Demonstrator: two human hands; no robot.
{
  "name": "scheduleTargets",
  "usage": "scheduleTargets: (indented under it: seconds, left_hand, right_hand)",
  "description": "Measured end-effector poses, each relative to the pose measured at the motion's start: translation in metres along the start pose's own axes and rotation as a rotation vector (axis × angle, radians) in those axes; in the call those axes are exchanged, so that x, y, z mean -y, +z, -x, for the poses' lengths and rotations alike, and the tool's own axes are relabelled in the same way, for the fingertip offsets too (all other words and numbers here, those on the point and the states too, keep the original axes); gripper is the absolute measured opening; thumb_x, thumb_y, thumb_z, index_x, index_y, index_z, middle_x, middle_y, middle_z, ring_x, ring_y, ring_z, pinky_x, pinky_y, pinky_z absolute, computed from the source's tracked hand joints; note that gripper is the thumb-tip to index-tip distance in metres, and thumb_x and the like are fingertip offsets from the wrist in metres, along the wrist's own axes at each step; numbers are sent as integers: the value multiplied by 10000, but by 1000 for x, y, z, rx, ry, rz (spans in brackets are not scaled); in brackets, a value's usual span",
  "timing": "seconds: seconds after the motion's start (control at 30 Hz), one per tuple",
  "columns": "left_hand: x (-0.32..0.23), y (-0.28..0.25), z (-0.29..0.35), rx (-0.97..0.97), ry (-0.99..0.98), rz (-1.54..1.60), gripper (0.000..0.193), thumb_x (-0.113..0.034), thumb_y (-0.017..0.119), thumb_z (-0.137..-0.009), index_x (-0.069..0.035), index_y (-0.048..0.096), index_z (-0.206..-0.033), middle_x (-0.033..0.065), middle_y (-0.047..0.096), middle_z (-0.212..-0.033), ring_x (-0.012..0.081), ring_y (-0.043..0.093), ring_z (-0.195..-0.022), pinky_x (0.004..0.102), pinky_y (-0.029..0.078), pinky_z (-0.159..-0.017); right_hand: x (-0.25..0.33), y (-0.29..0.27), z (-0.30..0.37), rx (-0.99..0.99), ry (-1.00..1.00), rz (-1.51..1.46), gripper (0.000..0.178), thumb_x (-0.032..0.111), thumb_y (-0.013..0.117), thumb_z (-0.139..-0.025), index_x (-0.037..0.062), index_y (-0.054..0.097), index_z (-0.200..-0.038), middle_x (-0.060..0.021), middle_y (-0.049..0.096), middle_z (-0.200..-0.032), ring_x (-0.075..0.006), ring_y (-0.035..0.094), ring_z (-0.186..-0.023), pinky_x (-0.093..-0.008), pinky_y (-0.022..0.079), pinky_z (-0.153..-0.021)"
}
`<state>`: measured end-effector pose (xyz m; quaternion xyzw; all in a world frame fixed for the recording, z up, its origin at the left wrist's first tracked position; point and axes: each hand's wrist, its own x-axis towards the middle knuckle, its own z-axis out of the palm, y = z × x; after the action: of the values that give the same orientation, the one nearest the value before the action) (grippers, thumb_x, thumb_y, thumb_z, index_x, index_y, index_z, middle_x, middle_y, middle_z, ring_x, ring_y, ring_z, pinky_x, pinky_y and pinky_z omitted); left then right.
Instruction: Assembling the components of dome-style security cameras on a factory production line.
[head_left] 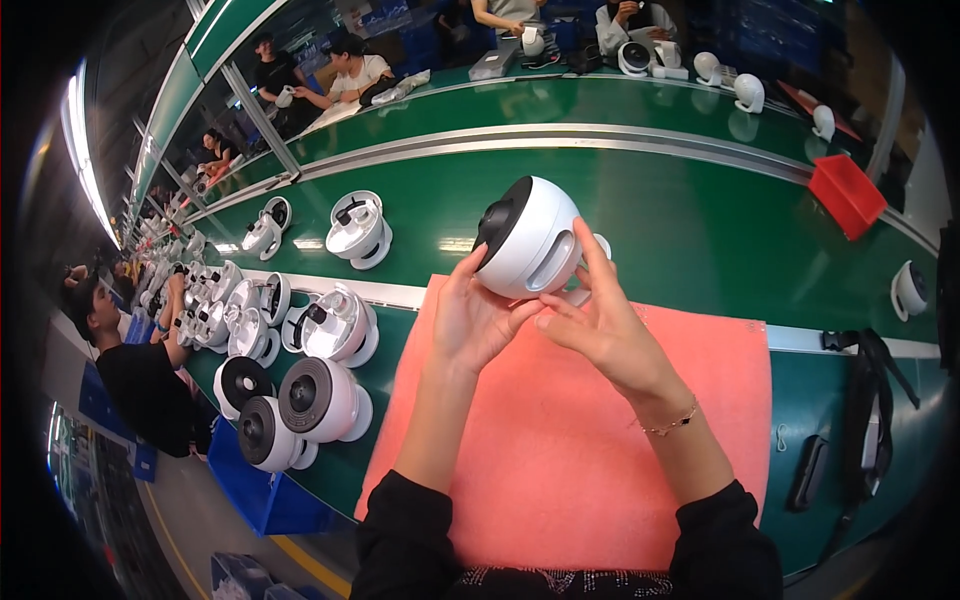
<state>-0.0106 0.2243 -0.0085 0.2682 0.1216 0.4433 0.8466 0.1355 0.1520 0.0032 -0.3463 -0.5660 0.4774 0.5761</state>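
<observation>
Above the pink cloth (590, 450), both my hands hold a round white device (540, 240) with a black domed face and an oval recess in its side. Its black face tilts up and to the left. My left hand (472, 318) cups it from the lower left, thumb underneath and fingers near the black face. From the right, my right hand (600, 325) grips it with fingers along its side and base. The underside is partly hidden by my fingers.
Finished-looking white devices with dark grilles (312, 400) stand at left, beside several opened white housings (335, 325). A blue bin (265, 490) sits below. Rightward are a red bin (845, 197), a black strap (875, 410) and a dark oblong case (808, 473). Other people work along the green line.
</observation>
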Motion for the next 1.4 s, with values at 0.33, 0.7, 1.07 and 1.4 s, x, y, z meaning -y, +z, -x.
scheduleTargets:
  seconds: [0.33, 0.7, 1.07, 1.4]
  left_hand:
    - [9, 9, 9, -108, 273, -459, 824, -161, 644, -797, -129, 19, -1333, 160, 443, -1190, 267, 517, -1085, 430, 511, -820]
    - [12, -23, -1, 131, 375, -413, 766, -51, 644, -769, -152, 166, -1360, 98, 435, -1241, 221, 452, -1162, 396, 440, -928]
    - [27, -49, -20, -2, 323, -187, 559, 69, 606, -652, -62, 447, -1171, 43, 550, -1093, 178, 551, -1011, 313, 497, -812]
    - [-9, -53, -53, -300, 288, -193, 1046, -16, 682, -726, -136, -129, -1377, 194, 263, -1349, 292, 251, -1296, 492, 343, -982]
  right_hand:
    - [2, -8, -11, -253, 54, -170, 629, 256, 612, -832, 60, 231, -1292, -141, 408, -1226, -216, 449, -1112, -371, 414, -897]
    - [7, -15, -15, -148, -50, -38, 719, 48, 673, -731, -8, 305, -1346, -151, 478, -1215, -226, 488, -1120, -347, 454, -906]
    - [-14, 13, -12, -337, -584, 611, 852, 8, 740, -592, 76, 338, -1340, -221, 339, -1352, -371, 412, -1191, -409, 397, -949]
    - [-28, -46, -25, -503, -80, -57, 676, 168, 715, -738, 88, 379, -1319, -91, 445, -1244, -187, 484, -1071, -354, 465, -835]
